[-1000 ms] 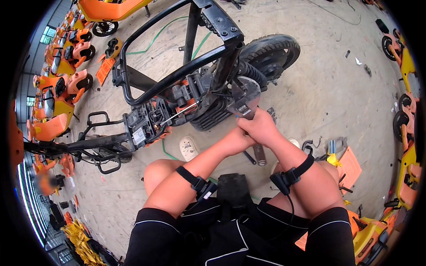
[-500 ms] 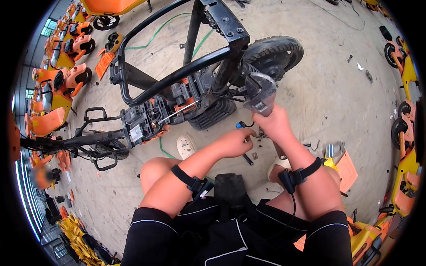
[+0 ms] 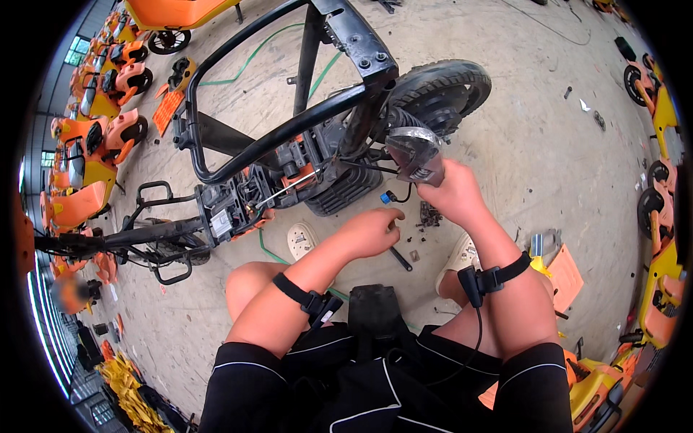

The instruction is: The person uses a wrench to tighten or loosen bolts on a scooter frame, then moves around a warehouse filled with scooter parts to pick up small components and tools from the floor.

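Note:
My right hand [image 3: 456,189] is closed round a dark wedge-shaped lamp [image 3: 415,151] with a glossy, clear-looking cover. A short black cable with a blue connector [image 3: 388,197] dangles below the lamp. Lower and to the left, my left hand [image 3: 375,232] is half curled, a gap showing between forefinger and thumb; nothing can be seen in it. Ahead of both hands is a stripped scooter frame [image 3: 274,133] of black tube, its wiring and inner parts exposed. The lamp overlaps the view of the frame near the rear wheel [image 3: 451,86]; whether they touch, I cannot tell.
On the floor between my feet lie a small heap of screws [image 3: 430,214] and a black-handled tool [image 3: 401,260]. An orange panel [image 3: 563,278] is by my right knee. A green strap [image 3: 271,249] runs under the frame. Orange and yellow scooters [image 3: 101,144] line both sides.
The lamp and my right hand have shifted slightly left, and the lamp has turned a little. My left hand has drawn back left, away from the cable. The view has shifted slightly.

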`<state>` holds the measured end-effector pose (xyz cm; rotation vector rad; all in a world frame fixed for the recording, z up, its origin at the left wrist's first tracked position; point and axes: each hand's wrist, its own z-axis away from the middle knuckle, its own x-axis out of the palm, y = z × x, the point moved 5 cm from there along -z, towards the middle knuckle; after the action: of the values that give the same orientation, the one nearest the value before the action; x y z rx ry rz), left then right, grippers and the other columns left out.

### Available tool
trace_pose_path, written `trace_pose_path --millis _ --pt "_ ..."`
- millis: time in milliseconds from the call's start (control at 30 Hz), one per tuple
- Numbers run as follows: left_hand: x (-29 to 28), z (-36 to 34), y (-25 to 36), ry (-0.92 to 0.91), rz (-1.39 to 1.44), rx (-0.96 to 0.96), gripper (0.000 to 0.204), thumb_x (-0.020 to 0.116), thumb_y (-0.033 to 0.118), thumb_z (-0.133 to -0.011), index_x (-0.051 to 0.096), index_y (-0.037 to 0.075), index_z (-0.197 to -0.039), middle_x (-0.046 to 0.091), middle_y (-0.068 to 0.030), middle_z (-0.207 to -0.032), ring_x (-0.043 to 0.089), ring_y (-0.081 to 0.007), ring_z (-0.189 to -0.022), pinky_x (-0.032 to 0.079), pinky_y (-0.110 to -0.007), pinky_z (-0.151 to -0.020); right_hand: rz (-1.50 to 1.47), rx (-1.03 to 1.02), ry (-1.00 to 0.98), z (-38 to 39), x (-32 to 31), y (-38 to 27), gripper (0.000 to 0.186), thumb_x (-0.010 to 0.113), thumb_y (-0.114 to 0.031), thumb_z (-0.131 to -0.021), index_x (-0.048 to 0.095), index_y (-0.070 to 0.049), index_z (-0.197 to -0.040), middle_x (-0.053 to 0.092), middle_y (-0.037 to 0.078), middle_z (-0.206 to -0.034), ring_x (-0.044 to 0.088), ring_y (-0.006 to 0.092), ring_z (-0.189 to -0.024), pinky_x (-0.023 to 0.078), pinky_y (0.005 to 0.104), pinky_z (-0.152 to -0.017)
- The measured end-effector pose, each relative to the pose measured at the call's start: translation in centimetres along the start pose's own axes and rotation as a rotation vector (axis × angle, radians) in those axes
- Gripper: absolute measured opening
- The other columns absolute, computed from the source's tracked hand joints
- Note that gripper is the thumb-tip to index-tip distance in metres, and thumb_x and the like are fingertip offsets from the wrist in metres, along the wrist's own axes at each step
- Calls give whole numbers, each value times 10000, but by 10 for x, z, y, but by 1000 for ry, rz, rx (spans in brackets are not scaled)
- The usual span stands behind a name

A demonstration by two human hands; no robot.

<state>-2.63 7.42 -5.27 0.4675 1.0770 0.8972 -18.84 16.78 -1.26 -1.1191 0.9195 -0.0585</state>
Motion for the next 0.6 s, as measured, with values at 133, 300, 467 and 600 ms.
trace_pose_path --millis 133,300,467,600 --pt "-3 2 -1 12 -22 0 384 554 213 -863 619 45 -1201 685 -172 -1028 648 -356 -966 513 -450 -832 -85 19 32 1 0 -10 295 719 -176 -701 673 -1 -934 674 182 -862 667 359 -807 532 400 -747" --pt "-1 4 -7 21 -29 22 375 590 220 -875 614 36 -1201 679 -179 -1005 644 -366 -939 507 -443 -825 -143 42 20 -2 5 -5 299 719 -167 -699 678 -5 -948 674 172 -874 673 340 -806 532 390 -744" --pt "-3 4 -8 38 -47 38 357 586 219 -877 622 38 -1183 677 -176 -1013 642 -364 -946 505 -447 -832 -108 31 -7 -4 5 -4 293 717 -152 -700 674 -5 -949 680 169 -884 679 329 -808 533 388 -739" --pt "-4 7 -6 13 -79 21 356 576 229 -884 622 39 -1181 677 -177 -1031 642 -365 -966 506 -450 -849 -161 20 27 -5 11 -8 294 713 -137 -701 672 -2 -960 686 173 -899 684 317 -815 532 379 -745"
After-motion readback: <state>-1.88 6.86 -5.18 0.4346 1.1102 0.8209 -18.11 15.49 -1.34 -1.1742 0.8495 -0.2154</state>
